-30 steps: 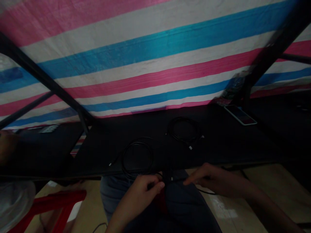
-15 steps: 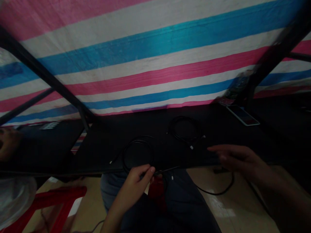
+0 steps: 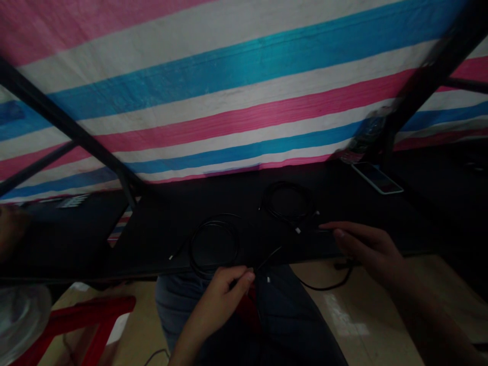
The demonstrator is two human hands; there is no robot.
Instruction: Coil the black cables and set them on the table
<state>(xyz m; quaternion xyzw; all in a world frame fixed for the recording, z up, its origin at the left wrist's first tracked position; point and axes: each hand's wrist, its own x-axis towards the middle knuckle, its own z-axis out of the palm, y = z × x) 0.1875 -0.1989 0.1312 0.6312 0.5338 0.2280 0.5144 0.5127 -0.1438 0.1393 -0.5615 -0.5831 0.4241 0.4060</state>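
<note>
My left hand (image 3: 229, 290) is at the front edge of the black table, thumb and index finger pinched on a black cable (image 3: 269, 256) whose thin end points up and to the right. A coiled black cable (image 3: 213, 223) with a small light connector lies just beyond that hand. My right hand (image 3: 368, 249) hovers over the table edge to the right, thumb and index finger close together; anything between them is too dark to make out. Left of its fingertips lies a second coiled cable (image 3: 287, 218) with white-tipped plugs. A black cable (image 3: 324, 288) hangs in a curve below the right hand.
A phone (image 3: 377, 178) lies at the back right beside a clear plastic bottle (image 3: 366, 134). Dark metal posts (image 3: 95, 147) rise on both sides before a striped sheet (image 3: 229, 101). At left are another person's hand (image 3: 11, 226) and a red stool (image 3: 95, 310).
My left hand has moved slightly right and down, and the cable end now slants upward from it. My right hand has shifted a little left. The view has tilted slightly.
</note>
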